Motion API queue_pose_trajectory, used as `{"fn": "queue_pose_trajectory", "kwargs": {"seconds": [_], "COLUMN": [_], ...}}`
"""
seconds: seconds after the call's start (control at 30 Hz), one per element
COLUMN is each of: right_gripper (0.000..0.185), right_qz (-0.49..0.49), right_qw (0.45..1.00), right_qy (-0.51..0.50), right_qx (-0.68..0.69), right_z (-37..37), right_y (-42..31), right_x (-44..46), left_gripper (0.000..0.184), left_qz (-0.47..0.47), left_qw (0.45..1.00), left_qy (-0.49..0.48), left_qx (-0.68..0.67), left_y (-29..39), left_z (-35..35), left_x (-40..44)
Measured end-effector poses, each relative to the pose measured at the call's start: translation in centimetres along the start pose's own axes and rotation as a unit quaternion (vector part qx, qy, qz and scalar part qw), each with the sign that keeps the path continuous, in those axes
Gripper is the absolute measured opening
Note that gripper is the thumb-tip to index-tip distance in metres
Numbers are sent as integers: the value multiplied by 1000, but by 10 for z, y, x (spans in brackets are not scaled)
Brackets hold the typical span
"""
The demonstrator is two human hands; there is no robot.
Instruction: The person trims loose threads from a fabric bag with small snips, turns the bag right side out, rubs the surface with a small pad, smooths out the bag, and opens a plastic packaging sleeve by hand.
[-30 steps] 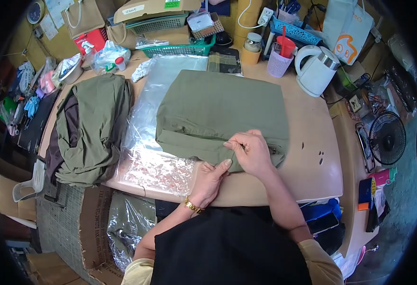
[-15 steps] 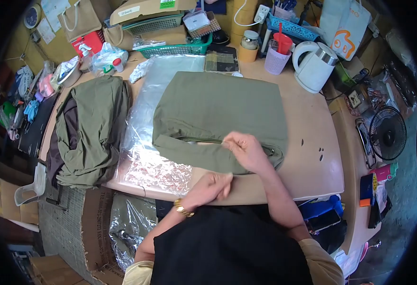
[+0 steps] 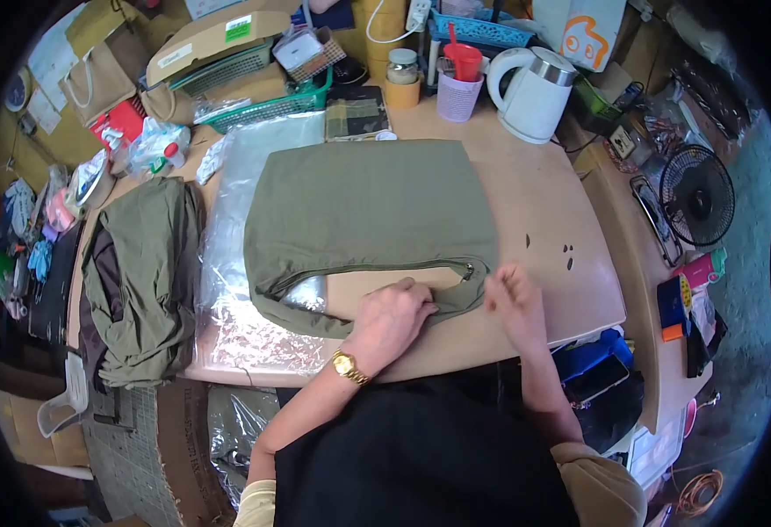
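Note:
A folded olive-green fabric piece (image 3: 363, 202) lies flat in front of me, its zipper (image 3: 403, 264) running along an opening near my side. Through that gap the tabletop shows, and a metal slider (image 3: 468, 272) sits at the right end. My left hand (image 3: 392, 318), with a gold watch on the wrist, is closed on the near strip of the fabric. Just off the right edge of the fabric is my right hand (image 3: 515, 300), raised with its fingers curled together; what they may hold cannot be made out.
Clear plastic sheets (image 3: 227, 237) lie partly beneath the fabric. Another crumpled olive garment (image 3: 144, 272) is at the left. Along the back stand a white kettle (image 3: 533, 95), a lilac cup (image 3: 458, 97) and a green basket (image 3: 267, 109). A black fan (image 3: 697, 195) is at the right.
My left hand has moved up and right onto the near strip, and my right hand has moved right, off the fabric. The near strip is pulled down, widening the zipper opening. The view has shifted.

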State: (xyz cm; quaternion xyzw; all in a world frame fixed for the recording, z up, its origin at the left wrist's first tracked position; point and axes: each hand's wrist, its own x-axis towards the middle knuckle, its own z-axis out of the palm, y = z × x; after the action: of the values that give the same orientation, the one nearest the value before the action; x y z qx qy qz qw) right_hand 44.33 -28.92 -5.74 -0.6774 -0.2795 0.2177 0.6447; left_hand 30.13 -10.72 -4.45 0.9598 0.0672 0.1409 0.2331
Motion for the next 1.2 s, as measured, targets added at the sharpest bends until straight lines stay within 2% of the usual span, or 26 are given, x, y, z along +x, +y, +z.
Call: {"fn": "queue_pose_trajectory", "kwargs": {"seconds": [0.03,0.07,0.1,0.13,0.2,0.23,0.27,0.33,0.47,0.53,0.57,0.63,0.67,0.77,0.83,1.0,1.07,1.13,1.2], "right_gripper": [8,11,16,16,24,34,34,41,43,38,38,33,33,25,17,11,8,7,8], "right_qz": [0,115,228,231,190,210,209,184,188,210,208,167,166,147,130,130,119,88,61], "right_qw": [1000,988,953,952,963,947,946,882,858,820,820,869,869,890,896,884,897,909,921], "right_qy": [5,-98,-201,-199,-56,-52,-52,-45,-10,17,21,23,24,42,1,32,12,4,-6], "right_qx": [0,-7,-13,-10,180,238,241,431,477,532,533,465,466,430,425,449,425,407,386], "right_z": [-3,-5,-6,-1,23,28,35,47,51,46,46,52,55,61,59,59,60,63,64], "right_y": [3,7,9,13,23,26,29,33,41,38,41,47,47,43,47,37,44,56,63], "right_x": [-10,-20,-26,-27,-29,-23,-18,-10,-8,-10,-10,-10,-11,-10,-11,-14,-12,-12,-14], "left_gripper": [21,19,21,21,28,38,38,33,26,29,29,30,30,22,21,21,22,22,23], "left_qz": [-6,-15,-6,-6,-105,-111,-111,-131,-114,-154,-151,-87,-86,-19,-20,-65,-84,-44,-37], "left_qw": [997,990,986,986,967,965,966,971,989,986,987,996,996,990,991,991,989,971,980], "left_qy": [46,90,116,111,69,65,64,76,33,-59,-61,11,10,138,126,105,109,219,183], "left_qx": [-54,-108,-120,-121,-223,-230,-227,-186,-88,-13,-13,12,12,-29,-37,-54,-50,-85,-73], "left_y": [-3,-5,-4,-2,3,5,6,7,-1,-5,-3,3,9,27,22,14,17,26,16], "left_z": [-2,-4,-11,-16,-27,-32,-34,-37,-40,-39,-38,-34,-30,-13,0,7,7,4,6], "left_x": [0,-1,-2,-3,-5,-6,-7,-12,-25,-27,-25,-20,-15,18,32,40,40,41,42]}}
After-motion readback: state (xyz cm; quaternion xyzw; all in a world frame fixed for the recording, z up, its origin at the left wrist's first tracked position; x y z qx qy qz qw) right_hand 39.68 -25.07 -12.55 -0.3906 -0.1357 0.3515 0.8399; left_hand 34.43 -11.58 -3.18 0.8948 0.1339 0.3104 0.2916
